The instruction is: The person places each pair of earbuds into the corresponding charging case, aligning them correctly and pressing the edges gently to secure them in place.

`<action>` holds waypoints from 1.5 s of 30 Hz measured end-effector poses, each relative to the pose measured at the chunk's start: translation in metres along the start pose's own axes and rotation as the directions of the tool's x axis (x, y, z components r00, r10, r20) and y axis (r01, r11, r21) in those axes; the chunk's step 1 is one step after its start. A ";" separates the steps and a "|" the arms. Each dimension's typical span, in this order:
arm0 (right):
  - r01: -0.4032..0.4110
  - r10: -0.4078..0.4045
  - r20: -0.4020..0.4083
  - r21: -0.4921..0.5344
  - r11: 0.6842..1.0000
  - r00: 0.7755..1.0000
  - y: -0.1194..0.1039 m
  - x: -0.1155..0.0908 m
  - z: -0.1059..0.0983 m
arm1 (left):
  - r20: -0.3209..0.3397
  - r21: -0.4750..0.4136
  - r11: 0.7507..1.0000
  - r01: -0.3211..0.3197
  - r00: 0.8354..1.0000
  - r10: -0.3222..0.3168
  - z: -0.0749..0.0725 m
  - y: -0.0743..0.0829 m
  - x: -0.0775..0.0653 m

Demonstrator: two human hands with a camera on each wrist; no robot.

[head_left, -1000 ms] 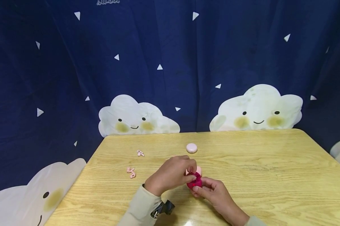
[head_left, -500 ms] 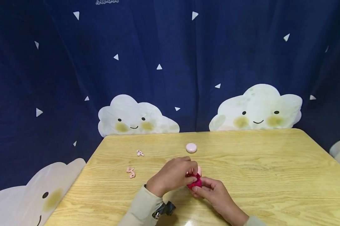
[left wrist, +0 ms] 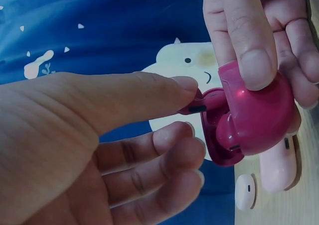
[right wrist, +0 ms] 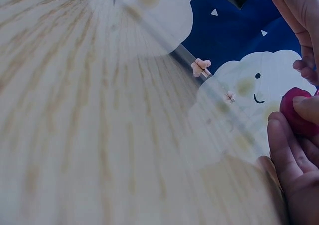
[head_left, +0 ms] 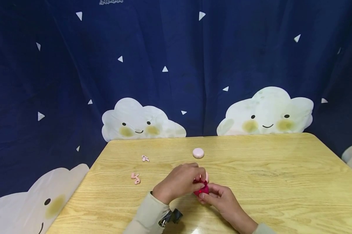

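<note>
Magenta case ptly behind L hand

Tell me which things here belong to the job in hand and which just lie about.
In the job:
magenta case, in the right hand
magenta earbud, pinched by the left hand

Apparently just lying about:
round pale case
pink case
far earbuds
near earbuds

Head: bright over wooden table, darker on navy curtain beyond left hand and right hand, glinting on near side | Left wrist: dimmer, bluish, glowing red on earbud case by right hand | Right wrist: dim, hazy, smeared left of right hand
</note>
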State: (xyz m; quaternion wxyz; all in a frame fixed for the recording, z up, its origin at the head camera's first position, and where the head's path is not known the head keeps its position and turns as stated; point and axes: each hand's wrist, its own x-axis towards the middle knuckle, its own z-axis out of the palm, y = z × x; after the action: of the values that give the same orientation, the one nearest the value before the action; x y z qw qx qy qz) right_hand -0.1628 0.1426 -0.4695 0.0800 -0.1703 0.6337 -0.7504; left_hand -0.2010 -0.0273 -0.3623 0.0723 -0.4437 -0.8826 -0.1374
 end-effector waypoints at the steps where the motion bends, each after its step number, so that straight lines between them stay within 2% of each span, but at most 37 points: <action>1: 0.002 -0.002 -0.001 -0.005 1.000 1.000 0.000 0.000 0.000 | 0.000 -0.002 1.000 0.000 1.000 0.000 0.000 0.000 0.000; 17: -0.005 0.004 -0.031 -0.025 1.000 1.000 0.002 0.000 0.000 | 0.013 -0.015 1.000 0.000 1.000 0.000 0.002 0.000 0.000; 22: -0.029 0.028 -0.045 -0.018 0.999 0.999 0.002 0.000 0.001 | 0.024 -0.017 1.000 0.003 1.000 -0.002 0.002 -0.001 0.000; 45: -0.024 0.024 -0.025 -0.011 1.000 0.999 0.001 0.000 0.001 | 0.013 0.003 1.000 -0.005 1.000 0.005 0.004 -0.002 0.001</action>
State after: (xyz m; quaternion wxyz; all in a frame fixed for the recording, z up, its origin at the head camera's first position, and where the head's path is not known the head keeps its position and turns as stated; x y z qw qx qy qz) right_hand -0.1625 0.1418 -0.4707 0.0802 -0.1539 0.6407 -0.7479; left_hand -0.2029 -0.0267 -0.3662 0.0678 -0.4468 -0.8821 -0.1330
